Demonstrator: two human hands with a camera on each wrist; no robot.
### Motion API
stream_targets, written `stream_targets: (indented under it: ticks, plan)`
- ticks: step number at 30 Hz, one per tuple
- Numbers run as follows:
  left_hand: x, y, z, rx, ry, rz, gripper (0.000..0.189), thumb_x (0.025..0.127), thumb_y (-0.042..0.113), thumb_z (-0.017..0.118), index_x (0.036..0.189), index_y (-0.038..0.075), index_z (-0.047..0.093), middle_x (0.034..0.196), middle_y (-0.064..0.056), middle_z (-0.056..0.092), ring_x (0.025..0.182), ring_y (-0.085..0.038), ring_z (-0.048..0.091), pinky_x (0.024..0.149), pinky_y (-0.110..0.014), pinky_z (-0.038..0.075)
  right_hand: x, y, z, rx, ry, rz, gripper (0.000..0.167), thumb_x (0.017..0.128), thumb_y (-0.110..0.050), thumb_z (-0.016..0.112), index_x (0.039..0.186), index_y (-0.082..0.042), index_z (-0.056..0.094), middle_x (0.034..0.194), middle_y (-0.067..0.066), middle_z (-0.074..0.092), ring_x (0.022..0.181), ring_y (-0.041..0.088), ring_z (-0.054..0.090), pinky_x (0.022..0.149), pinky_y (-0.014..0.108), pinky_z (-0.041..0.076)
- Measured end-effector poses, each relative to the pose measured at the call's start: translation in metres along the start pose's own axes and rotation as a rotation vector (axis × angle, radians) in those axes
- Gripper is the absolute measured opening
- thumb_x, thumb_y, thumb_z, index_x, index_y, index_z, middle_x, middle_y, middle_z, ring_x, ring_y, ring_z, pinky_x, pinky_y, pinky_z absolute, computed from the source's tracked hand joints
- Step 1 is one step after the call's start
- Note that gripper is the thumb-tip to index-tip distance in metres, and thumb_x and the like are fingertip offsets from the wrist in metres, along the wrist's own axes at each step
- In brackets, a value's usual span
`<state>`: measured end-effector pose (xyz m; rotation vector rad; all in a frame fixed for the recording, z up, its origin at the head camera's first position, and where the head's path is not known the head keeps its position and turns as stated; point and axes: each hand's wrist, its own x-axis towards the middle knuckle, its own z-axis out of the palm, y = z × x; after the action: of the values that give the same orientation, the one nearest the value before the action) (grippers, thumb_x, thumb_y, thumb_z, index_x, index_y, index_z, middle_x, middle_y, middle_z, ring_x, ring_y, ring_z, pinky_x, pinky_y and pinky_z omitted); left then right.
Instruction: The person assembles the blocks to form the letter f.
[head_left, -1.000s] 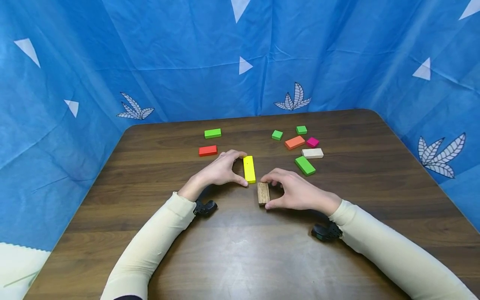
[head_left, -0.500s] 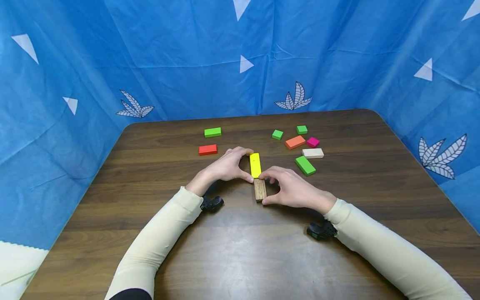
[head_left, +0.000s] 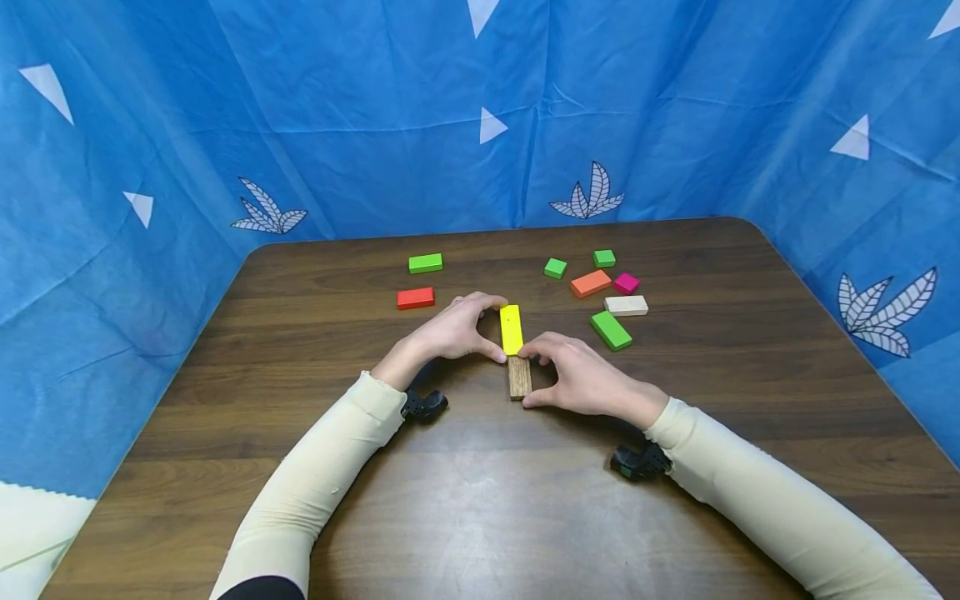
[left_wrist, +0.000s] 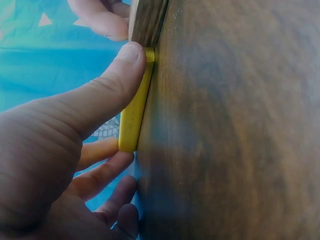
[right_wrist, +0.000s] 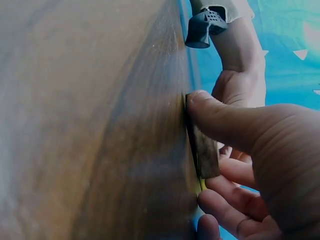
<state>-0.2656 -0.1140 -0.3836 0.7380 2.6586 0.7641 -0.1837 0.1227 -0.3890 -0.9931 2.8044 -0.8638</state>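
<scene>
A yellow block (head_left: 511,330) lies lengthwise on the table, its near end meeting the far end of a brown wood-grain block (head_left: 519,378), so the two form one line. My left hand (head_left: 455,330) pinches the yellow block by its ends, thumb at the near end and fingers at the far end. From the right, my right hand (head_left: 581,375) grips the brown block the same way, its thumb at the near end and fingertips right at the joint. In the left wrist view the left thumb (left_wrist: 127,60) overlaps the joint between the blocks.
Back left lie a light green block (head_left: 425,263) and a red block (head_left: 416,298). Right of centre are an orange block (head_left: 591,284), a magenta block (head_left: 626,284), a cream block (head_left: 626,306), a larger green block (head_left: 611,331) and two small green ones. A blue curtain (head_left: 375,125) surrounds the table.
The yellow block has moved right and slightly away with my left hand; the brown block has moved slightly left and away with my right. Their ends, apart before, now meet.
</scene>
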Motion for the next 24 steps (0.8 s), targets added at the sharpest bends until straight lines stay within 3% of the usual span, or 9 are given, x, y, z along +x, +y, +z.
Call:
stream_targets:
  ticks: [6, 15, 24]
  plan:
    - [0.0005, -0.0003, 0.0002, -0.004, -0.006, -0.001, 0.096, 0.074, 0.043, 0.093, 0.154, 0.015, 0.048, 0.153, -0.008, 0.051, 0.132, -0.03, 0.048, 0.112, -0.045, 0.044, 0.0014, 0.0019, 0.002, -0.002, -0.015, 0.039, 0.06, 0.077, -0.036, 0.093, 0.127, -0.012, 0.07, 0.118, 0.002, 0.063, 0.099, 0.017, 0.061, 0.087, 0.035, 0.054]
    - [0.0002, -0.0009, -0.0009, -0.004, -0.001, -0.004, 0.096, 0.073, 0.043, 0.094, 0.154, 0.016, 0.049, 0.154, -0.008, 0.051, 0.133, -0.03, 0.049, 0.113, -0.045, 0.044, 0.0026, -0.0019, 0.0007, 0.005, -0.018, 0.023, 0.06, 0.076, -0.036, 0.093, 0.126, -0.012, 0.071, 0.107, 0.002, 0.065, 0.097, 0.017, 0.061, 0.085, 0.035, 0.054]
    - [-0.001, -0.0002, -0.0012, -0.008, -0.004, -0.007, 0.095, 0.073, 0.041, 0.094, 0.154, 0.016, 0.049, 0.154, -0.008, 0.051, 0.133, -0.029, 0.05, 0.114, -0.045, 0.043, 0.0022, -0.0017, -0.0004, 0.013, -0.039, 0.041, 0.061, 0.079, -0.039, 0.09, 0.13, -0.012, 0.07, 0.11, 0.001, 0.066, 0.096, 0.015, 0.061, 0.084, 0.034, 0.054]
